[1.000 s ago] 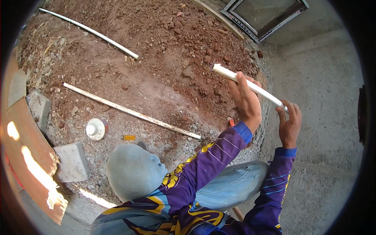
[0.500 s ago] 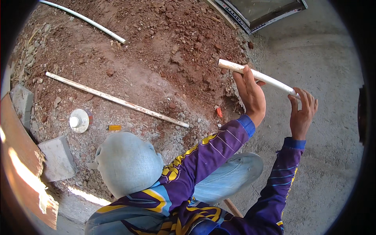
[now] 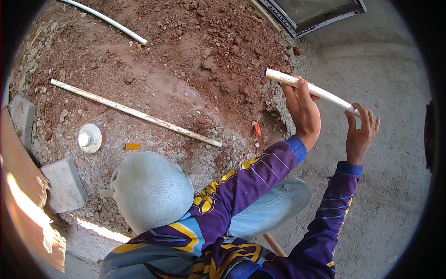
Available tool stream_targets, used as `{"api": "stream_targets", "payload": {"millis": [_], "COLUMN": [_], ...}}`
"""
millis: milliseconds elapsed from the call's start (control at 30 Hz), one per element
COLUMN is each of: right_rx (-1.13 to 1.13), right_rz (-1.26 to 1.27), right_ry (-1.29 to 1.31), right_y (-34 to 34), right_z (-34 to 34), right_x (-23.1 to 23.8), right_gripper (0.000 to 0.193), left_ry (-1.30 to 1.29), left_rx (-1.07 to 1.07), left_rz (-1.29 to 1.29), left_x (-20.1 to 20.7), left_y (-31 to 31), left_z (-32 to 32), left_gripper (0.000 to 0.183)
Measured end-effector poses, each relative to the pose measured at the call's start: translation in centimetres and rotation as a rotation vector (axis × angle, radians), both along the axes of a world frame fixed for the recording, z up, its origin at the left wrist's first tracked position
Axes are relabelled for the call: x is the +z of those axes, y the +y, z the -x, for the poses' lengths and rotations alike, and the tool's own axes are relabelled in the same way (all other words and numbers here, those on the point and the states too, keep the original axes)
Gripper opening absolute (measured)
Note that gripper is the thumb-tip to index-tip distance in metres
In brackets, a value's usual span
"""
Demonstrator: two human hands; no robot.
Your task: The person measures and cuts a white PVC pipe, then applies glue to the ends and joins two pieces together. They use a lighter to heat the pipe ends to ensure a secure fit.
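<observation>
A white plastic pipe (image 3: 327, 96) slants across both hands, held above the ground. My left hand (image 3: 303, 114) holds it near its left part, the thumb on the near side and fingers behind. My right hand (image 3: 361, 135) grips its right end, with thumb and fingers closed round it. At the pipe's left end shows a small bluish-purple patch, too blurred to make out. Below the left hand, a small red-orange piece (image 3: 257, 129) lies on the soil.
Another dirty white pipe (image 3: 139, 114) lies on the rubble, and a third pipe (image 3: 107, 19) lies farther back. Left are a white-capped can (image 3: 90, 138), a yellow-orange lighter-like object (image 3: 131, 146) and a concrete block (image 3: 64, 186). A framed pane (image 3: 316, 16) stands at back right.
The pipe and both hands sit slightly farther right. A bluish-purple patch now shows at the pipe's left end. The ground objects have shifted slightly in the picture. Both hands keep their hold.
</observation>
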State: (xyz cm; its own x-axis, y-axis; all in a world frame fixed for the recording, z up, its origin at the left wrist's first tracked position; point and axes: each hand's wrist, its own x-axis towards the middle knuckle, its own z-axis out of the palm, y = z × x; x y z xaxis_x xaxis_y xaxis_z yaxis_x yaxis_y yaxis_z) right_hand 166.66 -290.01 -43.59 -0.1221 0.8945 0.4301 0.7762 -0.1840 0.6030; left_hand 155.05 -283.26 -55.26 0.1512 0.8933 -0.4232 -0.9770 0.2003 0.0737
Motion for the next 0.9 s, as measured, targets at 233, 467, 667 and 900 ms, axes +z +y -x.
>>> {"api": "stream_targets", "payload": {"millis": [233, 467, 667, 900], "right_rx": [-0.004, 0.014, -0.019, -0.009], "right_rz": [-0.009, -0.024, -0.033, -0.023], "right_ry": [0.021, 0.017, 0.117, 0.098], "right_y": [-0.1, 0.1, 0.5, 1.0], "right_z": [-0.5, -0.6, 0.4, 1.0], "right_x": [0.1, -0.1, 0.1, 0.0], "right_gripper": [0.031, 0.029, 0.031, 0.034], "left_ry": [0.011, 0.013, 0.018, 0.033], "left_rx": [0.024, 0.032, 0.051, 0.068], "left_rz": [-0.024, -0.043, -0.058, -0.069], "left_x": [0.0, 0.0, 0.3, 0.5], "left_y": [-0.5, -0.5, -0.9, -1.1], "left_z": [-0.2, -0.4, -0.8, -0.9], "left_gripper": [0.059, 0.048, 0.036, 0.034]}}
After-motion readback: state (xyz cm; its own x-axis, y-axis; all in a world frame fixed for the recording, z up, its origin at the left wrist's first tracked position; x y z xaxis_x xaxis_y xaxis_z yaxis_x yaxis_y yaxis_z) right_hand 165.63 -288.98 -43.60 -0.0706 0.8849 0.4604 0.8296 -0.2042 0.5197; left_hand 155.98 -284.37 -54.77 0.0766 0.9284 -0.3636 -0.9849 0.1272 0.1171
